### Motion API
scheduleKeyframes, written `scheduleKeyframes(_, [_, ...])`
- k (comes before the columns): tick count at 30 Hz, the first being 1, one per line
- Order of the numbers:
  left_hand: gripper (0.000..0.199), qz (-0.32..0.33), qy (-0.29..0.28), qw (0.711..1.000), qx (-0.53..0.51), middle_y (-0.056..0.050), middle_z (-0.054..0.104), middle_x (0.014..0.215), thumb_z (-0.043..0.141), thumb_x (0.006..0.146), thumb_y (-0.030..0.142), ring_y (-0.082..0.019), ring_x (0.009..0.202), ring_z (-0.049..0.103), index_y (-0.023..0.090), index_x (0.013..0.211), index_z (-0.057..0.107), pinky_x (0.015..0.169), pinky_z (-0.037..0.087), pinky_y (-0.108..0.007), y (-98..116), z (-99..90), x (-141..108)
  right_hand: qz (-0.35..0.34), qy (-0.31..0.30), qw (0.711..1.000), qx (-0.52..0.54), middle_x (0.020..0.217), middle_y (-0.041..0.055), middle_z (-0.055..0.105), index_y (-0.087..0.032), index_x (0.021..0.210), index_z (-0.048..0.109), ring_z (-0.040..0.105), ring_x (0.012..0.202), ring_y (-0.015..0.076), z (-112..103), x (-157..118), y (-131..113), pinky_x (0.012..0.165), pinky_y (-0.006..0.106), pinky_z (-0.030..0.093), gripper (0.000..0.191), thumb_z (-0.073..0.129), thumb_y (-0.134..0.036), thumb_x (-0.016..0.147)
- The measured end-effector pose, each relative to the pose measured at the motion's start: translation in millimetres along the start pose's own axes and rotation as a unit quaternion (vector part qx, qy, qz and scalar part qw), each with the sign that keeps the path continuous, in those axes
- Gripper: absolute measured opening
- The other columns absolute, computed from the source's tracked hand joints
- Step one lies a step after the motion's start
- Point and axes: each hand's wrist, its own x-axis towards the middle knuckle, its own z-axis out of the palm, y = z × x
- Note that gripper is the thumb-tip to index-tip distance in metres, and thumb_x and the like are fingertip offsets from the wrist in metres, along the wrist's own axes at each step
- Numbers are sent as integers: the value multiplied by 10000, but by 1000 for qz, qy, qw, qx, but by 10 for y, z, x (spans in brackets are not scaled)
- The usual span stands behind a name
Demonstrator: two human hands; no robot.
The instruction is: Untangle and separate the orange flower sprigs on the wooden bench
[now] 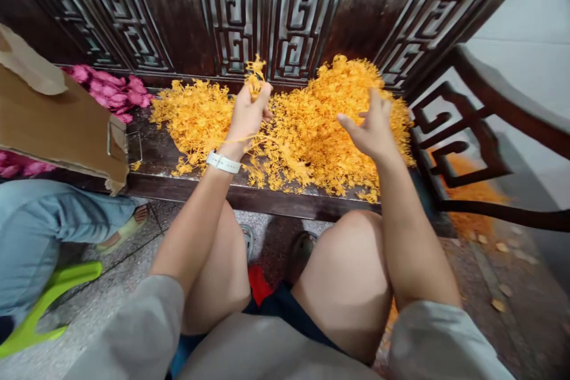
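A dark wooden bench (285, 206) is set crosswise before the knees, its long axis run from left to right. On it the larger heap of orange flowers (327, 139) is spread ahead and to the right; the right hand (374, 124) is the nearer to it, held above its right part with fingers spread and nothing gripped. Whether the flowers are touched by it cannot be told. The smaller heap (193, 110) is laid just left of the left hand (249, 110), by whose pinched thumb and fingers a small bunch of flowers (255, 68) is gripped, pointed upward, between the two heaps.
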Motion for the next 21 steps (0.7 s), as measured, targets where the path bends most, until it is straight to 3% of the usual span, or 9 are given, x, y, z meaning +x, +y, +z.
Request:
scheduleKeyframes(3, [262, 87, -46, 977, 187, -129, 664, 1086, 657, 1019, 461, -264, 948, 647, 256, 1181, 680, 882, 523, -388, -102, 208, -132, -42, 10, 992, 118, 1177, 139, 734, -254, 1280, 684, 737, 1014, 253, 47, -220, -338, 832, 415, 644, 606, 506, -750, 980])
scheduleKeyframes(5, [253, 130, -75, 932, 330, -198, 624, 1256, 572, 1048, 341, -357, 1138, 612, 215, 1227, 698, 1043, 454, -504, -150, 358, -190, -121, 2, 980, 159, 1166, 108, 746, -273, 1221, 713, 730, 1059, 243, 13, -419, -716, 858, 392, 634, 479, 519, -661, 1019])
scheduleKeyframes(8, [284, 171, -138, 837, 502, -246, 588, 1301, 472, 1032, 176, -449, 1237, 538, 147, 1157, 726, 1092, 361, -639, -248, 541, -215, -269, -109, 946, 143, 1297, 92, 739, -253, 892, 747, 723, 1128, 278, -9, -693, -1176, 868, 421, 624, 287, 651, -510, 975])
scheduleKeyframes(9, [297, 180, -152, 821, 520, -240, 591, 1298, 452, 1025, 145, -448, 1249, 528, 141, 1131, 730, 1098, 349, -646, -290, 575, -211, -305, -163, 929, 133, 1313, 83, 743, -241, 777, 714, 735, 1091, 277, 0, -761, -1257, 840, 418, 622, 290, 664, -457, 964])
scheduleKeyframes(11, [286, 194, -152, 832, 496, -207, 604, 1279, 452, 1028, 138, -416, 1280, 518, 149, 1100, 729, 1137, 329, -618, -374, 596, -197, -345, -245, 899, 117, 1334, 71, 751, -222, 649, 636, 756, 967, 254, 34, -850, -1319, 779, 401, 609, 329, 667, -360, 946])
scheduleKeyframes(13, [224, 192, -134, 865, 443, -180, 614, 1245, 496, 1034, 163, -391, 1314, 503, 156, 1056, 719, 1178, 295, -581, -430, 578, -189, -357, -267, 888, 111, 1393, 78, 730, -213, 626, 603, 756, 911, 240, 70, -881, -1309, 765, 395, 596, 314, 675, -299, 920])
scheduleKeyframes(15, [158, 181, -126, 886, 407, -168, 611, 1220, 546, 1016, 143, -387, 1321, 494, 157, 976, 698, 1193, 266, -567, -443, 554, -195, -361, -267, 886, 113, 1420, 87, 716, -211, 628, 590, 754, 908, 237, 88, -878, -1291, 777, 397, 591, 299, 685, -273, 904])
scheduleKeyframes(18, [224, 167, -117, 896, 394, -145, 609, 1189, 536, 980, 27, -366, 1296, 502, 175, 837, 624, 1213, 237, -564, -406, 549, -217, -365, -267, 883, 126, 1361, 84, 744, -218, 624, 573, 754, 910, 234, 76, -853, -1294, 775, 396, 597, 305, 694, -259, 901])
scheduleKeyframes(21, [345, 159, -107, 911, 365, -114, 615, 1125, 590, 946, -15, -341, 1293, 503, 216, 708, 495, 1249, 239, -528, -365, 566, -236, -357, -209, 898, 152, 1330, 83, 753, -229, 631, 576, 757, 941, 243, 41, -825, -1296, 776, 407, 607, 301, 706, -274, 899])
